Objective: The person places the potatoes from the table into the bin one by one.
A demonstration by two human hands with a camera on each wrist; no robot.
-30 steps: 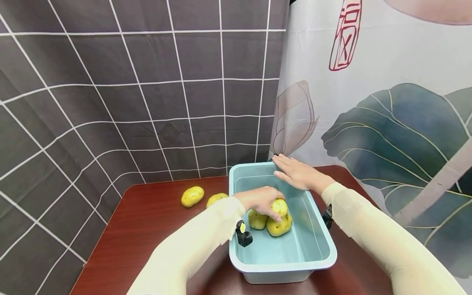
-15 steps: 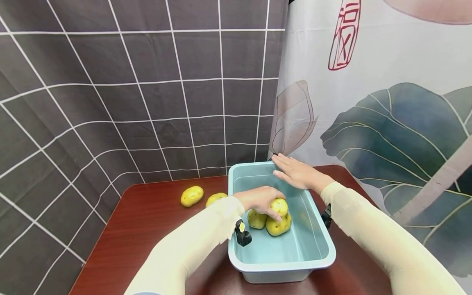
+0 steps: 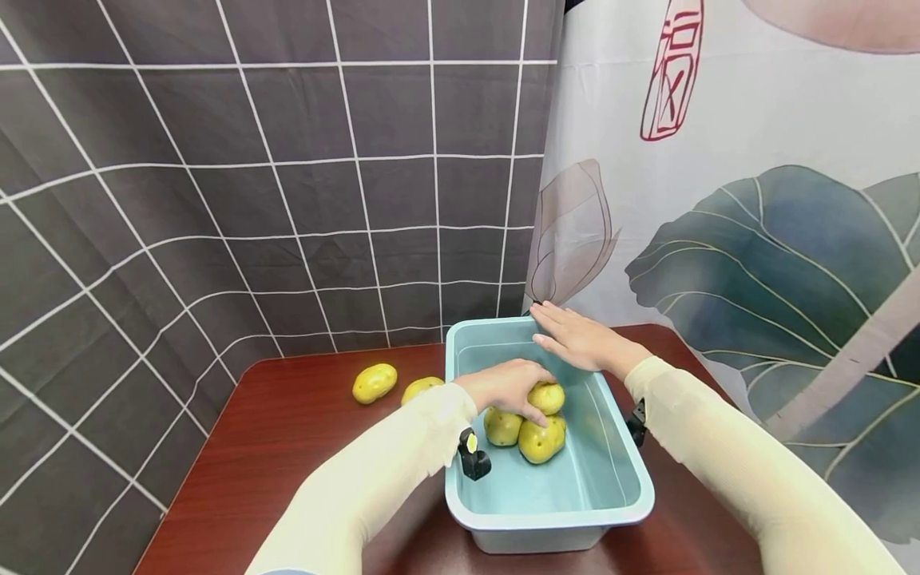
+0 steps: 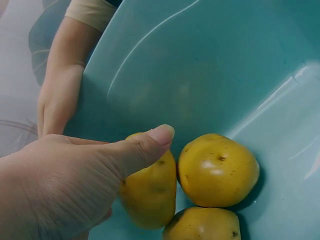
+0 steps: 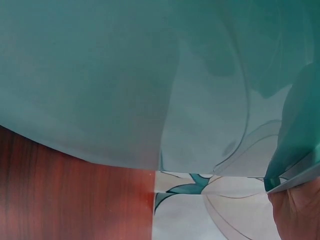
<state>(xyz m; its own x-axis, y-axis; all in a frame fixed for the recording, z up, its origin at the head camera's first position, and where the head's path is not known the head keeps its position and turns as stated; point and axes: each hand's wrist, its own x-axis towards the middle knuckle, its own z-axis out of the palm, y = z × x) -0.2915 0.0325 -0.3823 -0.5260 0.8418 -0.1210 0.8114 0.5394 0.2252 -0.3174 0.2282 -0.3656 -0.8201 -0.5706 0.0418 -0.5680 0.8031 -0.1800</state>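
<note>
My left hand (image 3: pixel 506 390) reaches into a light blue plastic tub (image 3: pixel 550 521) and grips a yellow potato (image 3: pixel 549 398) there. In the left wrist view its thumb lies across the top of that potato, while the other fingers are mostly hidden. Two more potatoes sit close beside it on the tub floor: one nearer the front (image 3: pixel 541 440), one to the left (image 3: pixel 501 428). With fingers extended, my right hand (image 3: pixel 585 339) rests on the tub's far right rim. The right wrist view shows the tub's outer wall (image 5: pixel 100 90) and part of that hand at the lower right.
Left of the tub, a potato (image 3: pixel 374 383) lies on the reddish-brown table (image 3: pixel 287 447). Another potato (image 3: pixel 422 388) lies against the tub's left side, partly behind the left sleeve. A dark grid-patterned curtain (image 3: pixel 287 200) and a white printed curtain (image 3: pixel 611 96) hang behind.
The potato in my left hand has shifted slightly to the right and back, and the front potato has moved a little left. My right hand stays on the rim.
</note>
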